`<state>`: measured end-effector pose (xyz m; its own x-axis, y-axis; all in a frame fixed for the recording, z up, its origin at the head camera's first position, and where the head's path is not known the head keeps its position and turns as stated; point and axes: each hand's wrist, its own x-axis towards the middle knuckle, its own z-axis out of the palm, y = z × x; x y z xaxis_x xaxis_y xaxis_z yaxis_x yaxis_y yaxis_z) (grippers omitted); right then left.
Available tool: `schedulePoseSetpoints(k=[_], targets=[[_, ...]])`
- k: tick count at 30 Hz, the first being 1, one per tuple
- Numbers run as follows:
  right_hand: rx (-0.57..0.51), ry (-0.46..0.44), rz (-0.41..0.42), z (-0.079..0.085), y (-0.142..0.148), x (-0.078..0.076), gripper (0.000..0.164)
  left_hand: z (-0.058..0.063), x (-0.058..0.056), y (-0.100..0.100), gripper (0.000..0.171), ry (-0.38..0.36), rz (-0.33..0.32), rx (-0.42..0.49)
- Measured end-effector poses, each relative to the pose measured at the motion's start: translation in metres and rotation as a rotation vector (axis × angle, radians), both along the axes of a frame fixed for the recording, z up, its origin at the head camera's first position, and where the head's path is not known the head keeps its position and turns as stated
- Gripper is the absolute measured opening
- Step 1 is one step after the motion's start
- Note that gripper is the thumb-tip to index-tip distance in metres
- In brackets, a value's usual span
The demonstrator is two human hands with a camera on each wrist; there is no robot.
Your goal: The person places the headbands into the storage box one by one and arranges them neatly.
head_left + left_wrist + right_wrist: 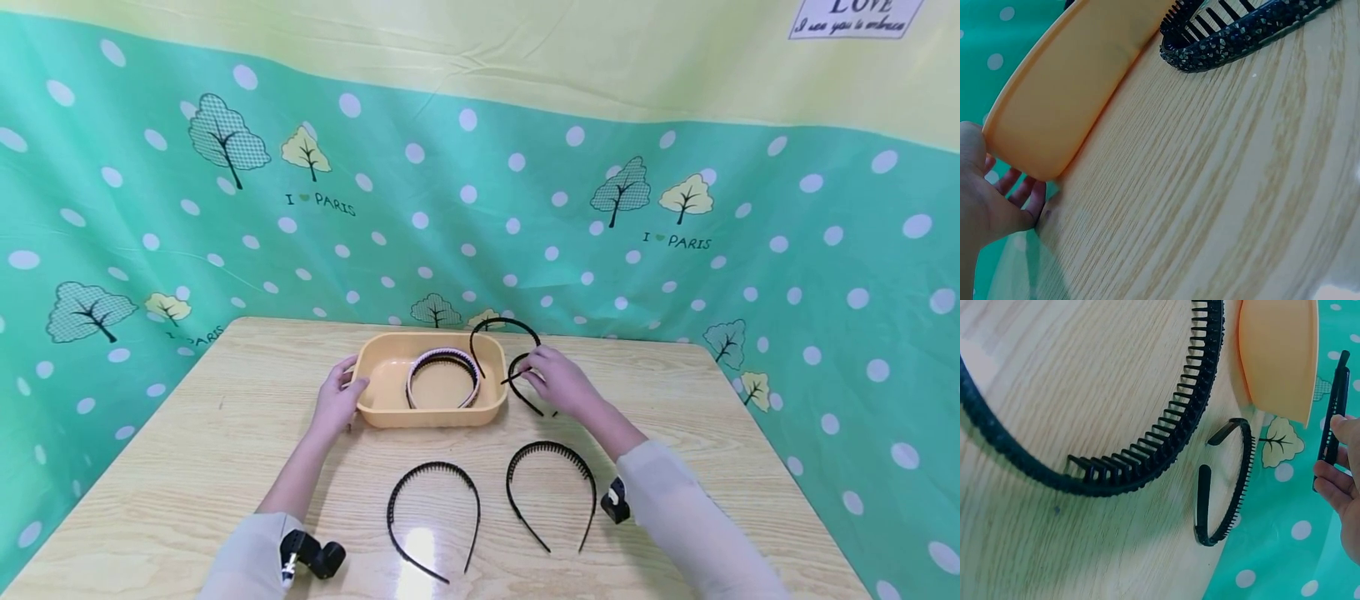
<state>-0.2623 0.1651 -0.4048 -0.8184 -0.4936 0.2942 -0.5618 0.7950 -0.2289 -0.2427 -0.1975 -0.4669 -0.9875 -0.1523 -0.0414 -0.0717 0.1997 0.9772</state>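
Observation:
My left hand (337,402) grips the left end of a pale orange plastic basin (384,385), thumb at the rim and fingers against the outer wall in the left wrist view. Inside the basin's right half lie headbands (411,385), one black with teeth and one pale, overlapping. Above the basin's right end, my right hand (561,383) pinches a black headband (508,320) by one side, its curve pointing away from me. Another black toothed headband (1249,464) rests on the table beside the basin, partly hidden by the right hand in the head view.
Two more black toothed headbands lie on the table in front of the basin, a left one (392,508) and a right one (592,492). A green dotted cloth (465,242) hangs behind the wooden table (225,467) and along its sides.

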Motion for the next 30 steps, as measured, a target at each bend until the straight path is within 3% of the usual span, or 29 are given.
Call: schedulePoseSetpoints(k=[30], targets=[[0.064,0.01,0.058,-0.003,-0.028,0.003,0.011,-0.001,0.001,0.0,0.053,0.008,0.001,0.016]])
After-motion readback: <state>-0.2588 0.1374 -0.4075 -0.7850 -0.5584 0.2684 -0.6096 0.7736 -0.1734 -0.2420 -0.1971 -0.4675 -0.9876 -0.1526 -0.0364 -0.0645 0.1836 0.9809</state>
